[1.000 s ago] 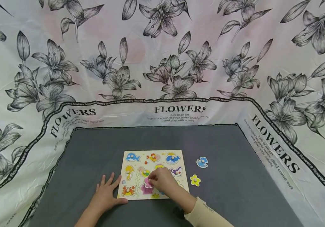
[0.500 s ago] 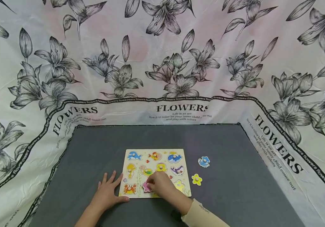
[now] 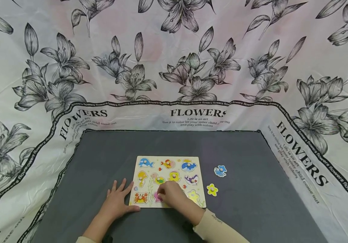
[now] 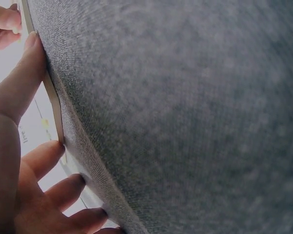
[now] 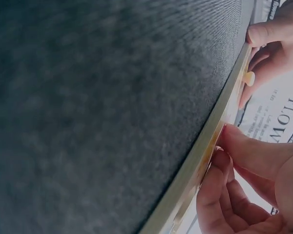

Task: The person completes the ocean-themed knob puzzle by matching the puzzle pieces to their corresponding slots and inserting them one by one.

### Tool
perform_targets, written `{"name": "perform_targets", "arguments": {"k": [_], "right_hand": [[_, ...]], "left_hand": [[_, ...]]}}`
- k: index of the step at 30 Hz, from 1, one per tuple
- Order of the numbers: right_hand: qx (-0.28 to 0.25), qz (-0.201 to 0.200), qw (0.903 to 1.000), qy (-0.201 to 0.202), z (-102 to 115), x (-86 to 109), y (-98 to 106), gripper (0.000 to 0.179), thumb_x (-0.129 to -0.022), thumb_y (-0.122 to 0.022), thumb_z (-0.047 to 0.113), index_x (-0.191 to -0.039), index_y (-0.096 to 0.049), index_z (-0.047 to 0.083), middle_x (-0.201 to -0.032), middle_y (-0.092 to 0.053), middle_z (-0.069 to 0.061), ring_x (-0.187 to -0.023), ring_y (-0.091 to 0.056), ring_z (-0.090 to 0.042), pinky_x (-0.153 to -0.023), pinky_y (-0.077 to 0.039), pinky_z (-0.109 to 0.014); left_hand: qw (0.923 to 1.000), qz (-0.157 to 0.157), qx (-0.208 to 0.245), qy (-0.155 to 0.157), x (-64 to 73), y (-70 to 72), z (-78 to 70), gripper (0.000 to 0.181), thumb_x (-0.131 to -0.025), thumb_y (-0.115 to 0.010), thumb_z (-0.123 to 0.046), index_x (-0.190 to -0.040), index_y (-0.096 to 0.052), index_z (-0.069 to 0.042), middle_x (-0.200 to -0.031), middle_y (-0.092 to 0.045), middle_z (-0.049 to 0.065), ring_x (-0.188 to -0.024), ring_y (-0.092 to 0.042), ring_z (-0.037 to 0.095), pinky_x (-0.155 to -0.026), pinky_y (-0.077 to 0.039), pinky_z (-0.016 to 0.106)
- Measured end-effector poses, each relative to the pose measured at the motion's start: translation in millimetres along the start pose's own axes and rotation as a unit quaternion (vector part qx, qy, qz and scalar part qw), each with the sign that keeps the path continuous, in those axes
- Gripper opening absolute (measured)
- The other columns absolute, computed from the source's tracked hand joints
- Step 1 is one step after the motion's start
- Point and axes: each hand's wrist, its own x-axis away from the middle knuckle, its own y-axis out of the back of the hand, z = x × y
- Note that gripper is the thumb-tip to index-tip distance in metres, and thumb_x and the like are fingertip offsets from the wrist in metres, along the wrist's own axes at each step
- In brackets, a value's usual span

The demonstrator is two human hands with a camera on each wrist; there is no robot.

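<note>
A cream wooden peg puzzle board (image 3: pixel 178 172) with sea-animal pieces lies on the grey tabletop. My right hand (image 3: pixel 175 195) is over its front middle, thumb and fingers pinching a pink puzzle piece (image 3: pixel 157 197) mostly covered by the hand. In the right wrist view, the fingertips (image 5: pixel 227 134) are right at the board's face. My left hand (image 3: pixel 116 202) is spread at the board's left front corner, its thumb along the front edge and index fingertip at the left edge. A crab piece (image 3: pixel 141 197) sits in the board between the hands.
Right of the board lie a yellow star piece (image 3: pixel 212 190) and a blue piece (image 3: pixel 220 171). A pale star shape (image 3: pixel 193 195) shows at the board's right front. Cloth printed with flowers (image 3: pixel 192 60) surrounds the grey table (image 3: pixel 252 209).
The pink piece has come down onto the board's front middle, turning slightly, with my right hand still pinching it. My left hand keeps its place at the corner. The head view has shifted slightly.
</note>
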Motion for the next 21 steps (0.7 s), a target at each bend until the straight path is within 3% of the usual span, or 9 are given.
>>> {"name": "perform_targets", "arguments": {"k": [7, 13, 21], "right_hand": [[-0.012, 0.023, 0.9996, 0.011, -7.1, -1.3, 4.7, 0.012, -0.087, -0.080, 0.017, -0.098, -0.078, 0.012, -0.082, -0.065, 0.006, -0.071, -0.053, -0.006, -0.068, -0.049, -0.020], [-0.008, -0.036, 0.9988, 0.034, -16.2, 1.1, 28.0, 0.012, -0.089, -0.076, 0.008, -0.101, -0.077, 0.007, -0.085, -0.067, 0.000, -0.075, -0.057, -0.009, -0.068, -0.051, -0.023], [-0.003, -0.099, 0.9946, 0.031, -27.9, 9.3, 62.3, 0.011, -0.090, -0.075, 0.007, -0.100, -0.078, 0.007, -0.087, -0.069, 0.001, -0.077, -0.060, -0.010, -0.066, -0.052, -0.024]], "left_hand": [[1.0000, 0.002, -0.007, 0.001, -1.5, -0.4, 0.2, 0.116, -0.061, -0.084, -0.069, -0.154, -0.044, -0.013, -0.162, -0.029, 0.026, -0.149, -0.009, 0.058, -0.111, -0.019, 0.077], [1.0000, 0.001, -0.007, -0.004, -3.0, 1.5, -1.4, 0.117, -0.060, -0.084, -0.069, -0.154, -0.044, -0.013, -0.162, -0.029, 0.026, -0.149, -0.009, 0.058, -0.112, -0.018, 0.077], [0.9999, 0.008, -0.007, 0.001, -1.6, 0.9, 0.1, 0.118, -0.060, -0.084, -0.069, -0.155, -0.042, -0.013, -0.162, -0.029, 0.026, -0.149, -0.009, 0.058, -0.112, -0.018, 0.077]]}}
